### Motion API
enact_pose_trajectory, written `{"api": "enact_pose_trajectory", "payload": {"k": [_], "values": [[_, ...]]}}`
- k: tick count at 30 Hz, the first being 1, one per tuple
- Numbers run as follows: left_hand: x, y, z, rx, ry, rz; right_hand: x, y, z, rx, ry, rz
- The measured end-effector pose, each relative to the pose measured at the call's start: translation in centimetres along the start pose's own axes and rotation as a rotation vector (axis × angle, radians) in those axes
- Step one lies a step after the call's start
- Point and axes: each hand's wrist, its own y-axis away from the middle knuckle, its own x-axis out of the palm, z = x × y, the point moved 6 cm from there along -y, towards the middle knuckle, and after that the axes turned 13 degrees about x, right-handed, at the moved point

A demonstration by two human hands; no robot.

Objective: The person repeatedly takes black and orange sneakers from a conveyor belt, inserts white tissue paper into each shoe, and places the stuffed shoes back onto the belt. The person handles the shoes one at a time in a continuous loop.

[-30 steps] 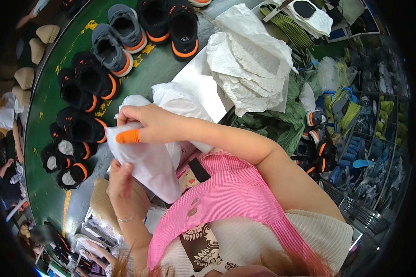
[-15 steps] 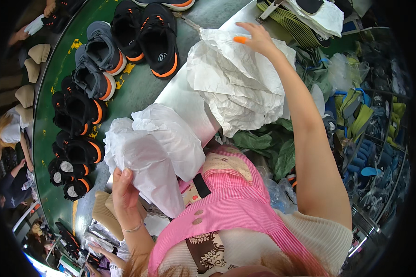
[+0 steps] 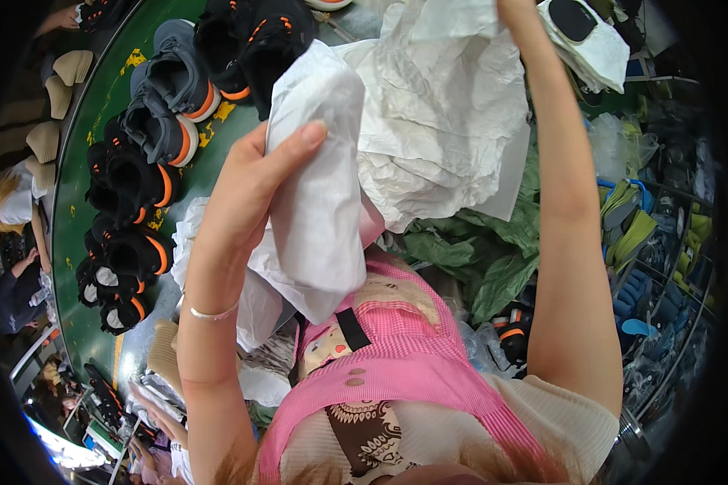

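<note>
My left hand [image 3: 255, 178] grips a long folded bundle of white tissue paper [image 3: 319, 162], the thumb pressed across its face. At the top edge, my right hand [image 3: 516, 10] is at a lifted sheet of white paper [image 3: 453, 23]; its fingers are cut off by the picture's edge. Beneath that sheet lies a crumpled stack of white paper [image 3: 437, 137] on the light table edge. More white paper [image 3: 259, 311] sits below my left hand, close to my pink apron [image 3: 396, 356].
Black and grey sneakers with orange trim [image 3: 137, 182] stand in a row along the green conveyor [image 3: 81, 250]. Green plastic sheeting [image 3: 501, 267] hangs right of the apron. A rack with blue and green shoe parts [image 3: 647, 267] is at the right; other people are at the far left.
My left hand has risen and moved right, bringing a folded paper bundle up in front of the stack. My right hand has shifted up and right, to the top edge.
</note>
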Motion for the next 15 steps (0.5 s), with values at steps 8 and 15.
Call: {"api": "enact_pose_trajectory", "payload": {"k": [8, 15], "values": [[-0.8, -2.4, -1.2, 0.201, 0.014, -0.138, -1.0, 9.5, 20.1, -0.177, -0.144, 0.35], [-1.9, -3.7, 0.3, 0.216, 0.048, -0.135, 5.0, 18.9, 22.7, -0.542, 0.136, 0.183]]}}
